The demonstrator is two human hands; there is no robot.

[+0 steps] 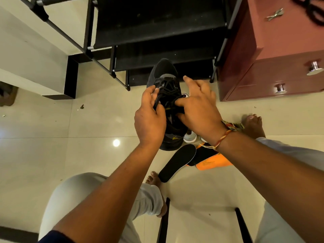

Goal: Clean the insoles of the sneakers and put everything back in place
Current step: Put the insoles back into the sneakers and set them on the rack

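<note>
Gripping black sneaker, left hand fingers curled round laces, right hand pinching them. Half hiding white sneaker above black insole

1. Right hand: wrist tied with a red, orange and white thread band, loose ends trailing.
2. Left arm: navy sleeve edge above a bare forearm.
3. Legs: pale grey trousers; feet bare.
</note>
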